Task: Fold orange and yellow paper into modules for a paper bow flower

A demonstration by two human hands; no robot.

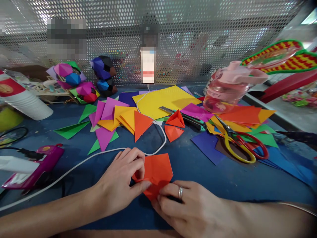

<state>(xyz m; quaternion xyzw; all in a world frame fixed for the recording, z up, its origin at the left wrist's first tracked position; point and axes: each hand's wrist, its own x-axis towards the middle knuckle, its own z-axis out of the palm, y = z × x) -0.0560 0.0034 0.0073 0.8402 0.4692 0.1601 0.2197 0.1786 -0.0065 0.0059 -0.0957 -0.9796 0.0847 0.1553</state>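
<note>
An orange-red sheet of paper, partly folded, lies on the blue table near the front edge. My left hand pinches its left edge between thumb and fingers. My right hand, with a ring on one finger, presses and pinches the paper's lower corner. Both hands are closed on the paper. Two small folded orange-red pieces lie just beyond it.
Folded coloured paper triangles, a yellow sheet, a utility knife, scissors with red and yellow handles, a pink bottle, a white cable, a pink glue gun, paper cups and paper balls surround the work spot.
</note>
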